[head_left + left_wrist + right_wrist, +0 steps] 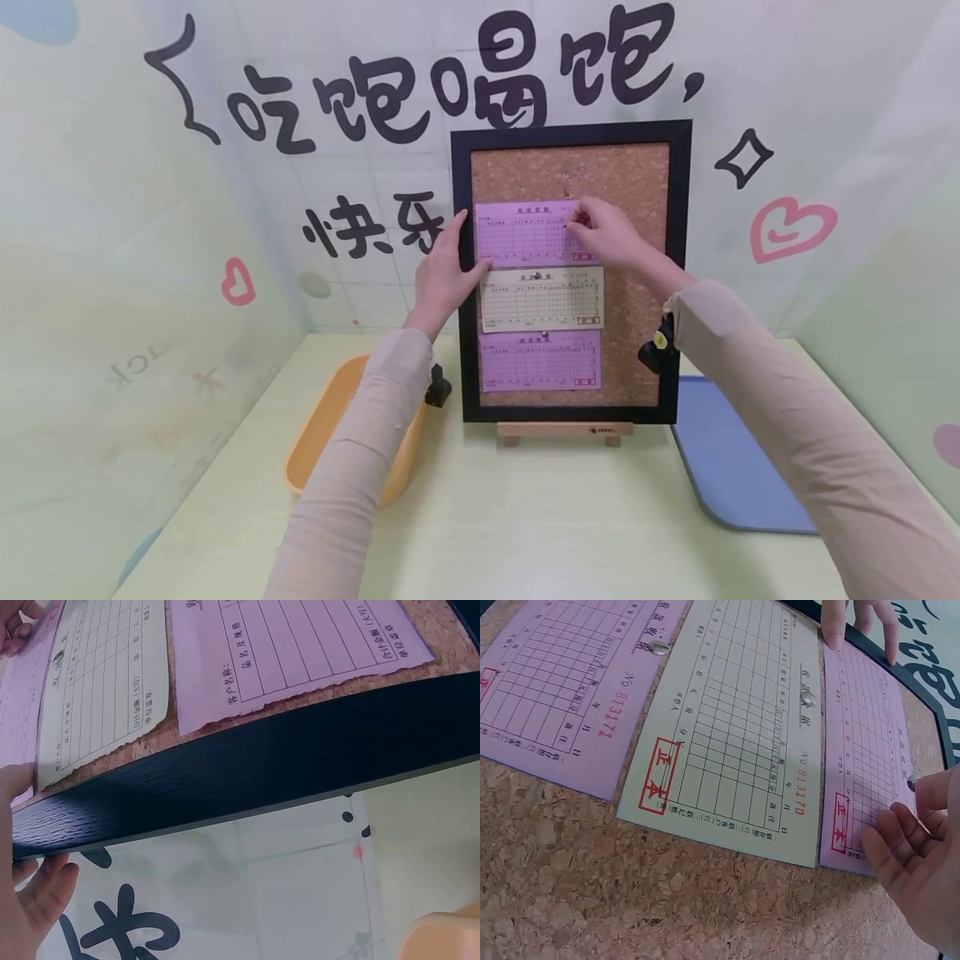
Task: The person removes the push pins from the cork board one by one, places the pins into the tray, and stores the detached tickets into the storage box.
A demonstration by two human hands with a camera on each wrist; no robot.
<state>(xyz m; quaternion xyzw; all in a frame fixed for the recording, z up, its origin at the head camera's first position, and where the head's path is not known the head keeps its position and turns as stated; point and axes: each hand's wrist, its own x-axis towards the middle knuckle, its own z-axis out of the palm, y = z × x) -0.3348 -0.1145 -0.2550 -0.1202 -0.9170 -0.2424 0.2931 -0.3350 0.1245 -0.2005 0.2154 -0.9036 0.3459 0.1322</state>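
A black-framed cork board point(633, 333) leans upright on a small wooden easel point(566, 430). My left hand point(444, 279) grips the frame's left edge, its thumb in front near the top pink receipt slip's point(517, 237) lower left corner, other fingers behind. My right hand point(603, 233) is at that slip's right part, pinching a small metallic thumbtack point(911, 782) at its fingertips; how deep the tack sits is hidden. Below, a cream receipt slip point(540, 300) and another pink receipt slip point(540, 362) each have a silver thumbtack at the top middle.
An orange bin point(300, 454) stands left of the board, partly behind my left forearm. To the right, a blue tray point(738, 483) lies on the pale table point(540, 517), partly under my right forearm. Behind the board is a wall with large black lettering point(375, 100).
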